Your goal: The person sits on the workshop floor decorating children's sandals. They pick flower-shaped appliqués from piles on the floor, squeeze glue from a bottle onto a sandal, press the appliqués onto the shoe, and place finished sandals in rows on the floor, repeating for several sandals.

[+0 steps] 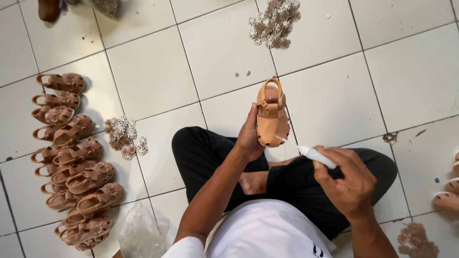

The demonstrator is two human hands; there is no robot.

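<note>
I sit cross-legged on a white tiled floor. My left hand (249,136) grips a small tan sandal (271,114) by its left side, toe toward me and heel strap pointing away. In my right hand (347,180) is a white glue tube (315,155), its thin nozzle tip touching the sandal's toe end. Both hands hover above my knees in black trousers.
A row of finished tan sandals (74,160) with flower trims lies along the left. Small heaps of flower trims sit on the floor at left (125,137), top centre (275,22) and bottom right (418,241). A clear plastic bag (141,234) lies by my left elbow. Another person's toes (447,193) show at the right edge.
</note>
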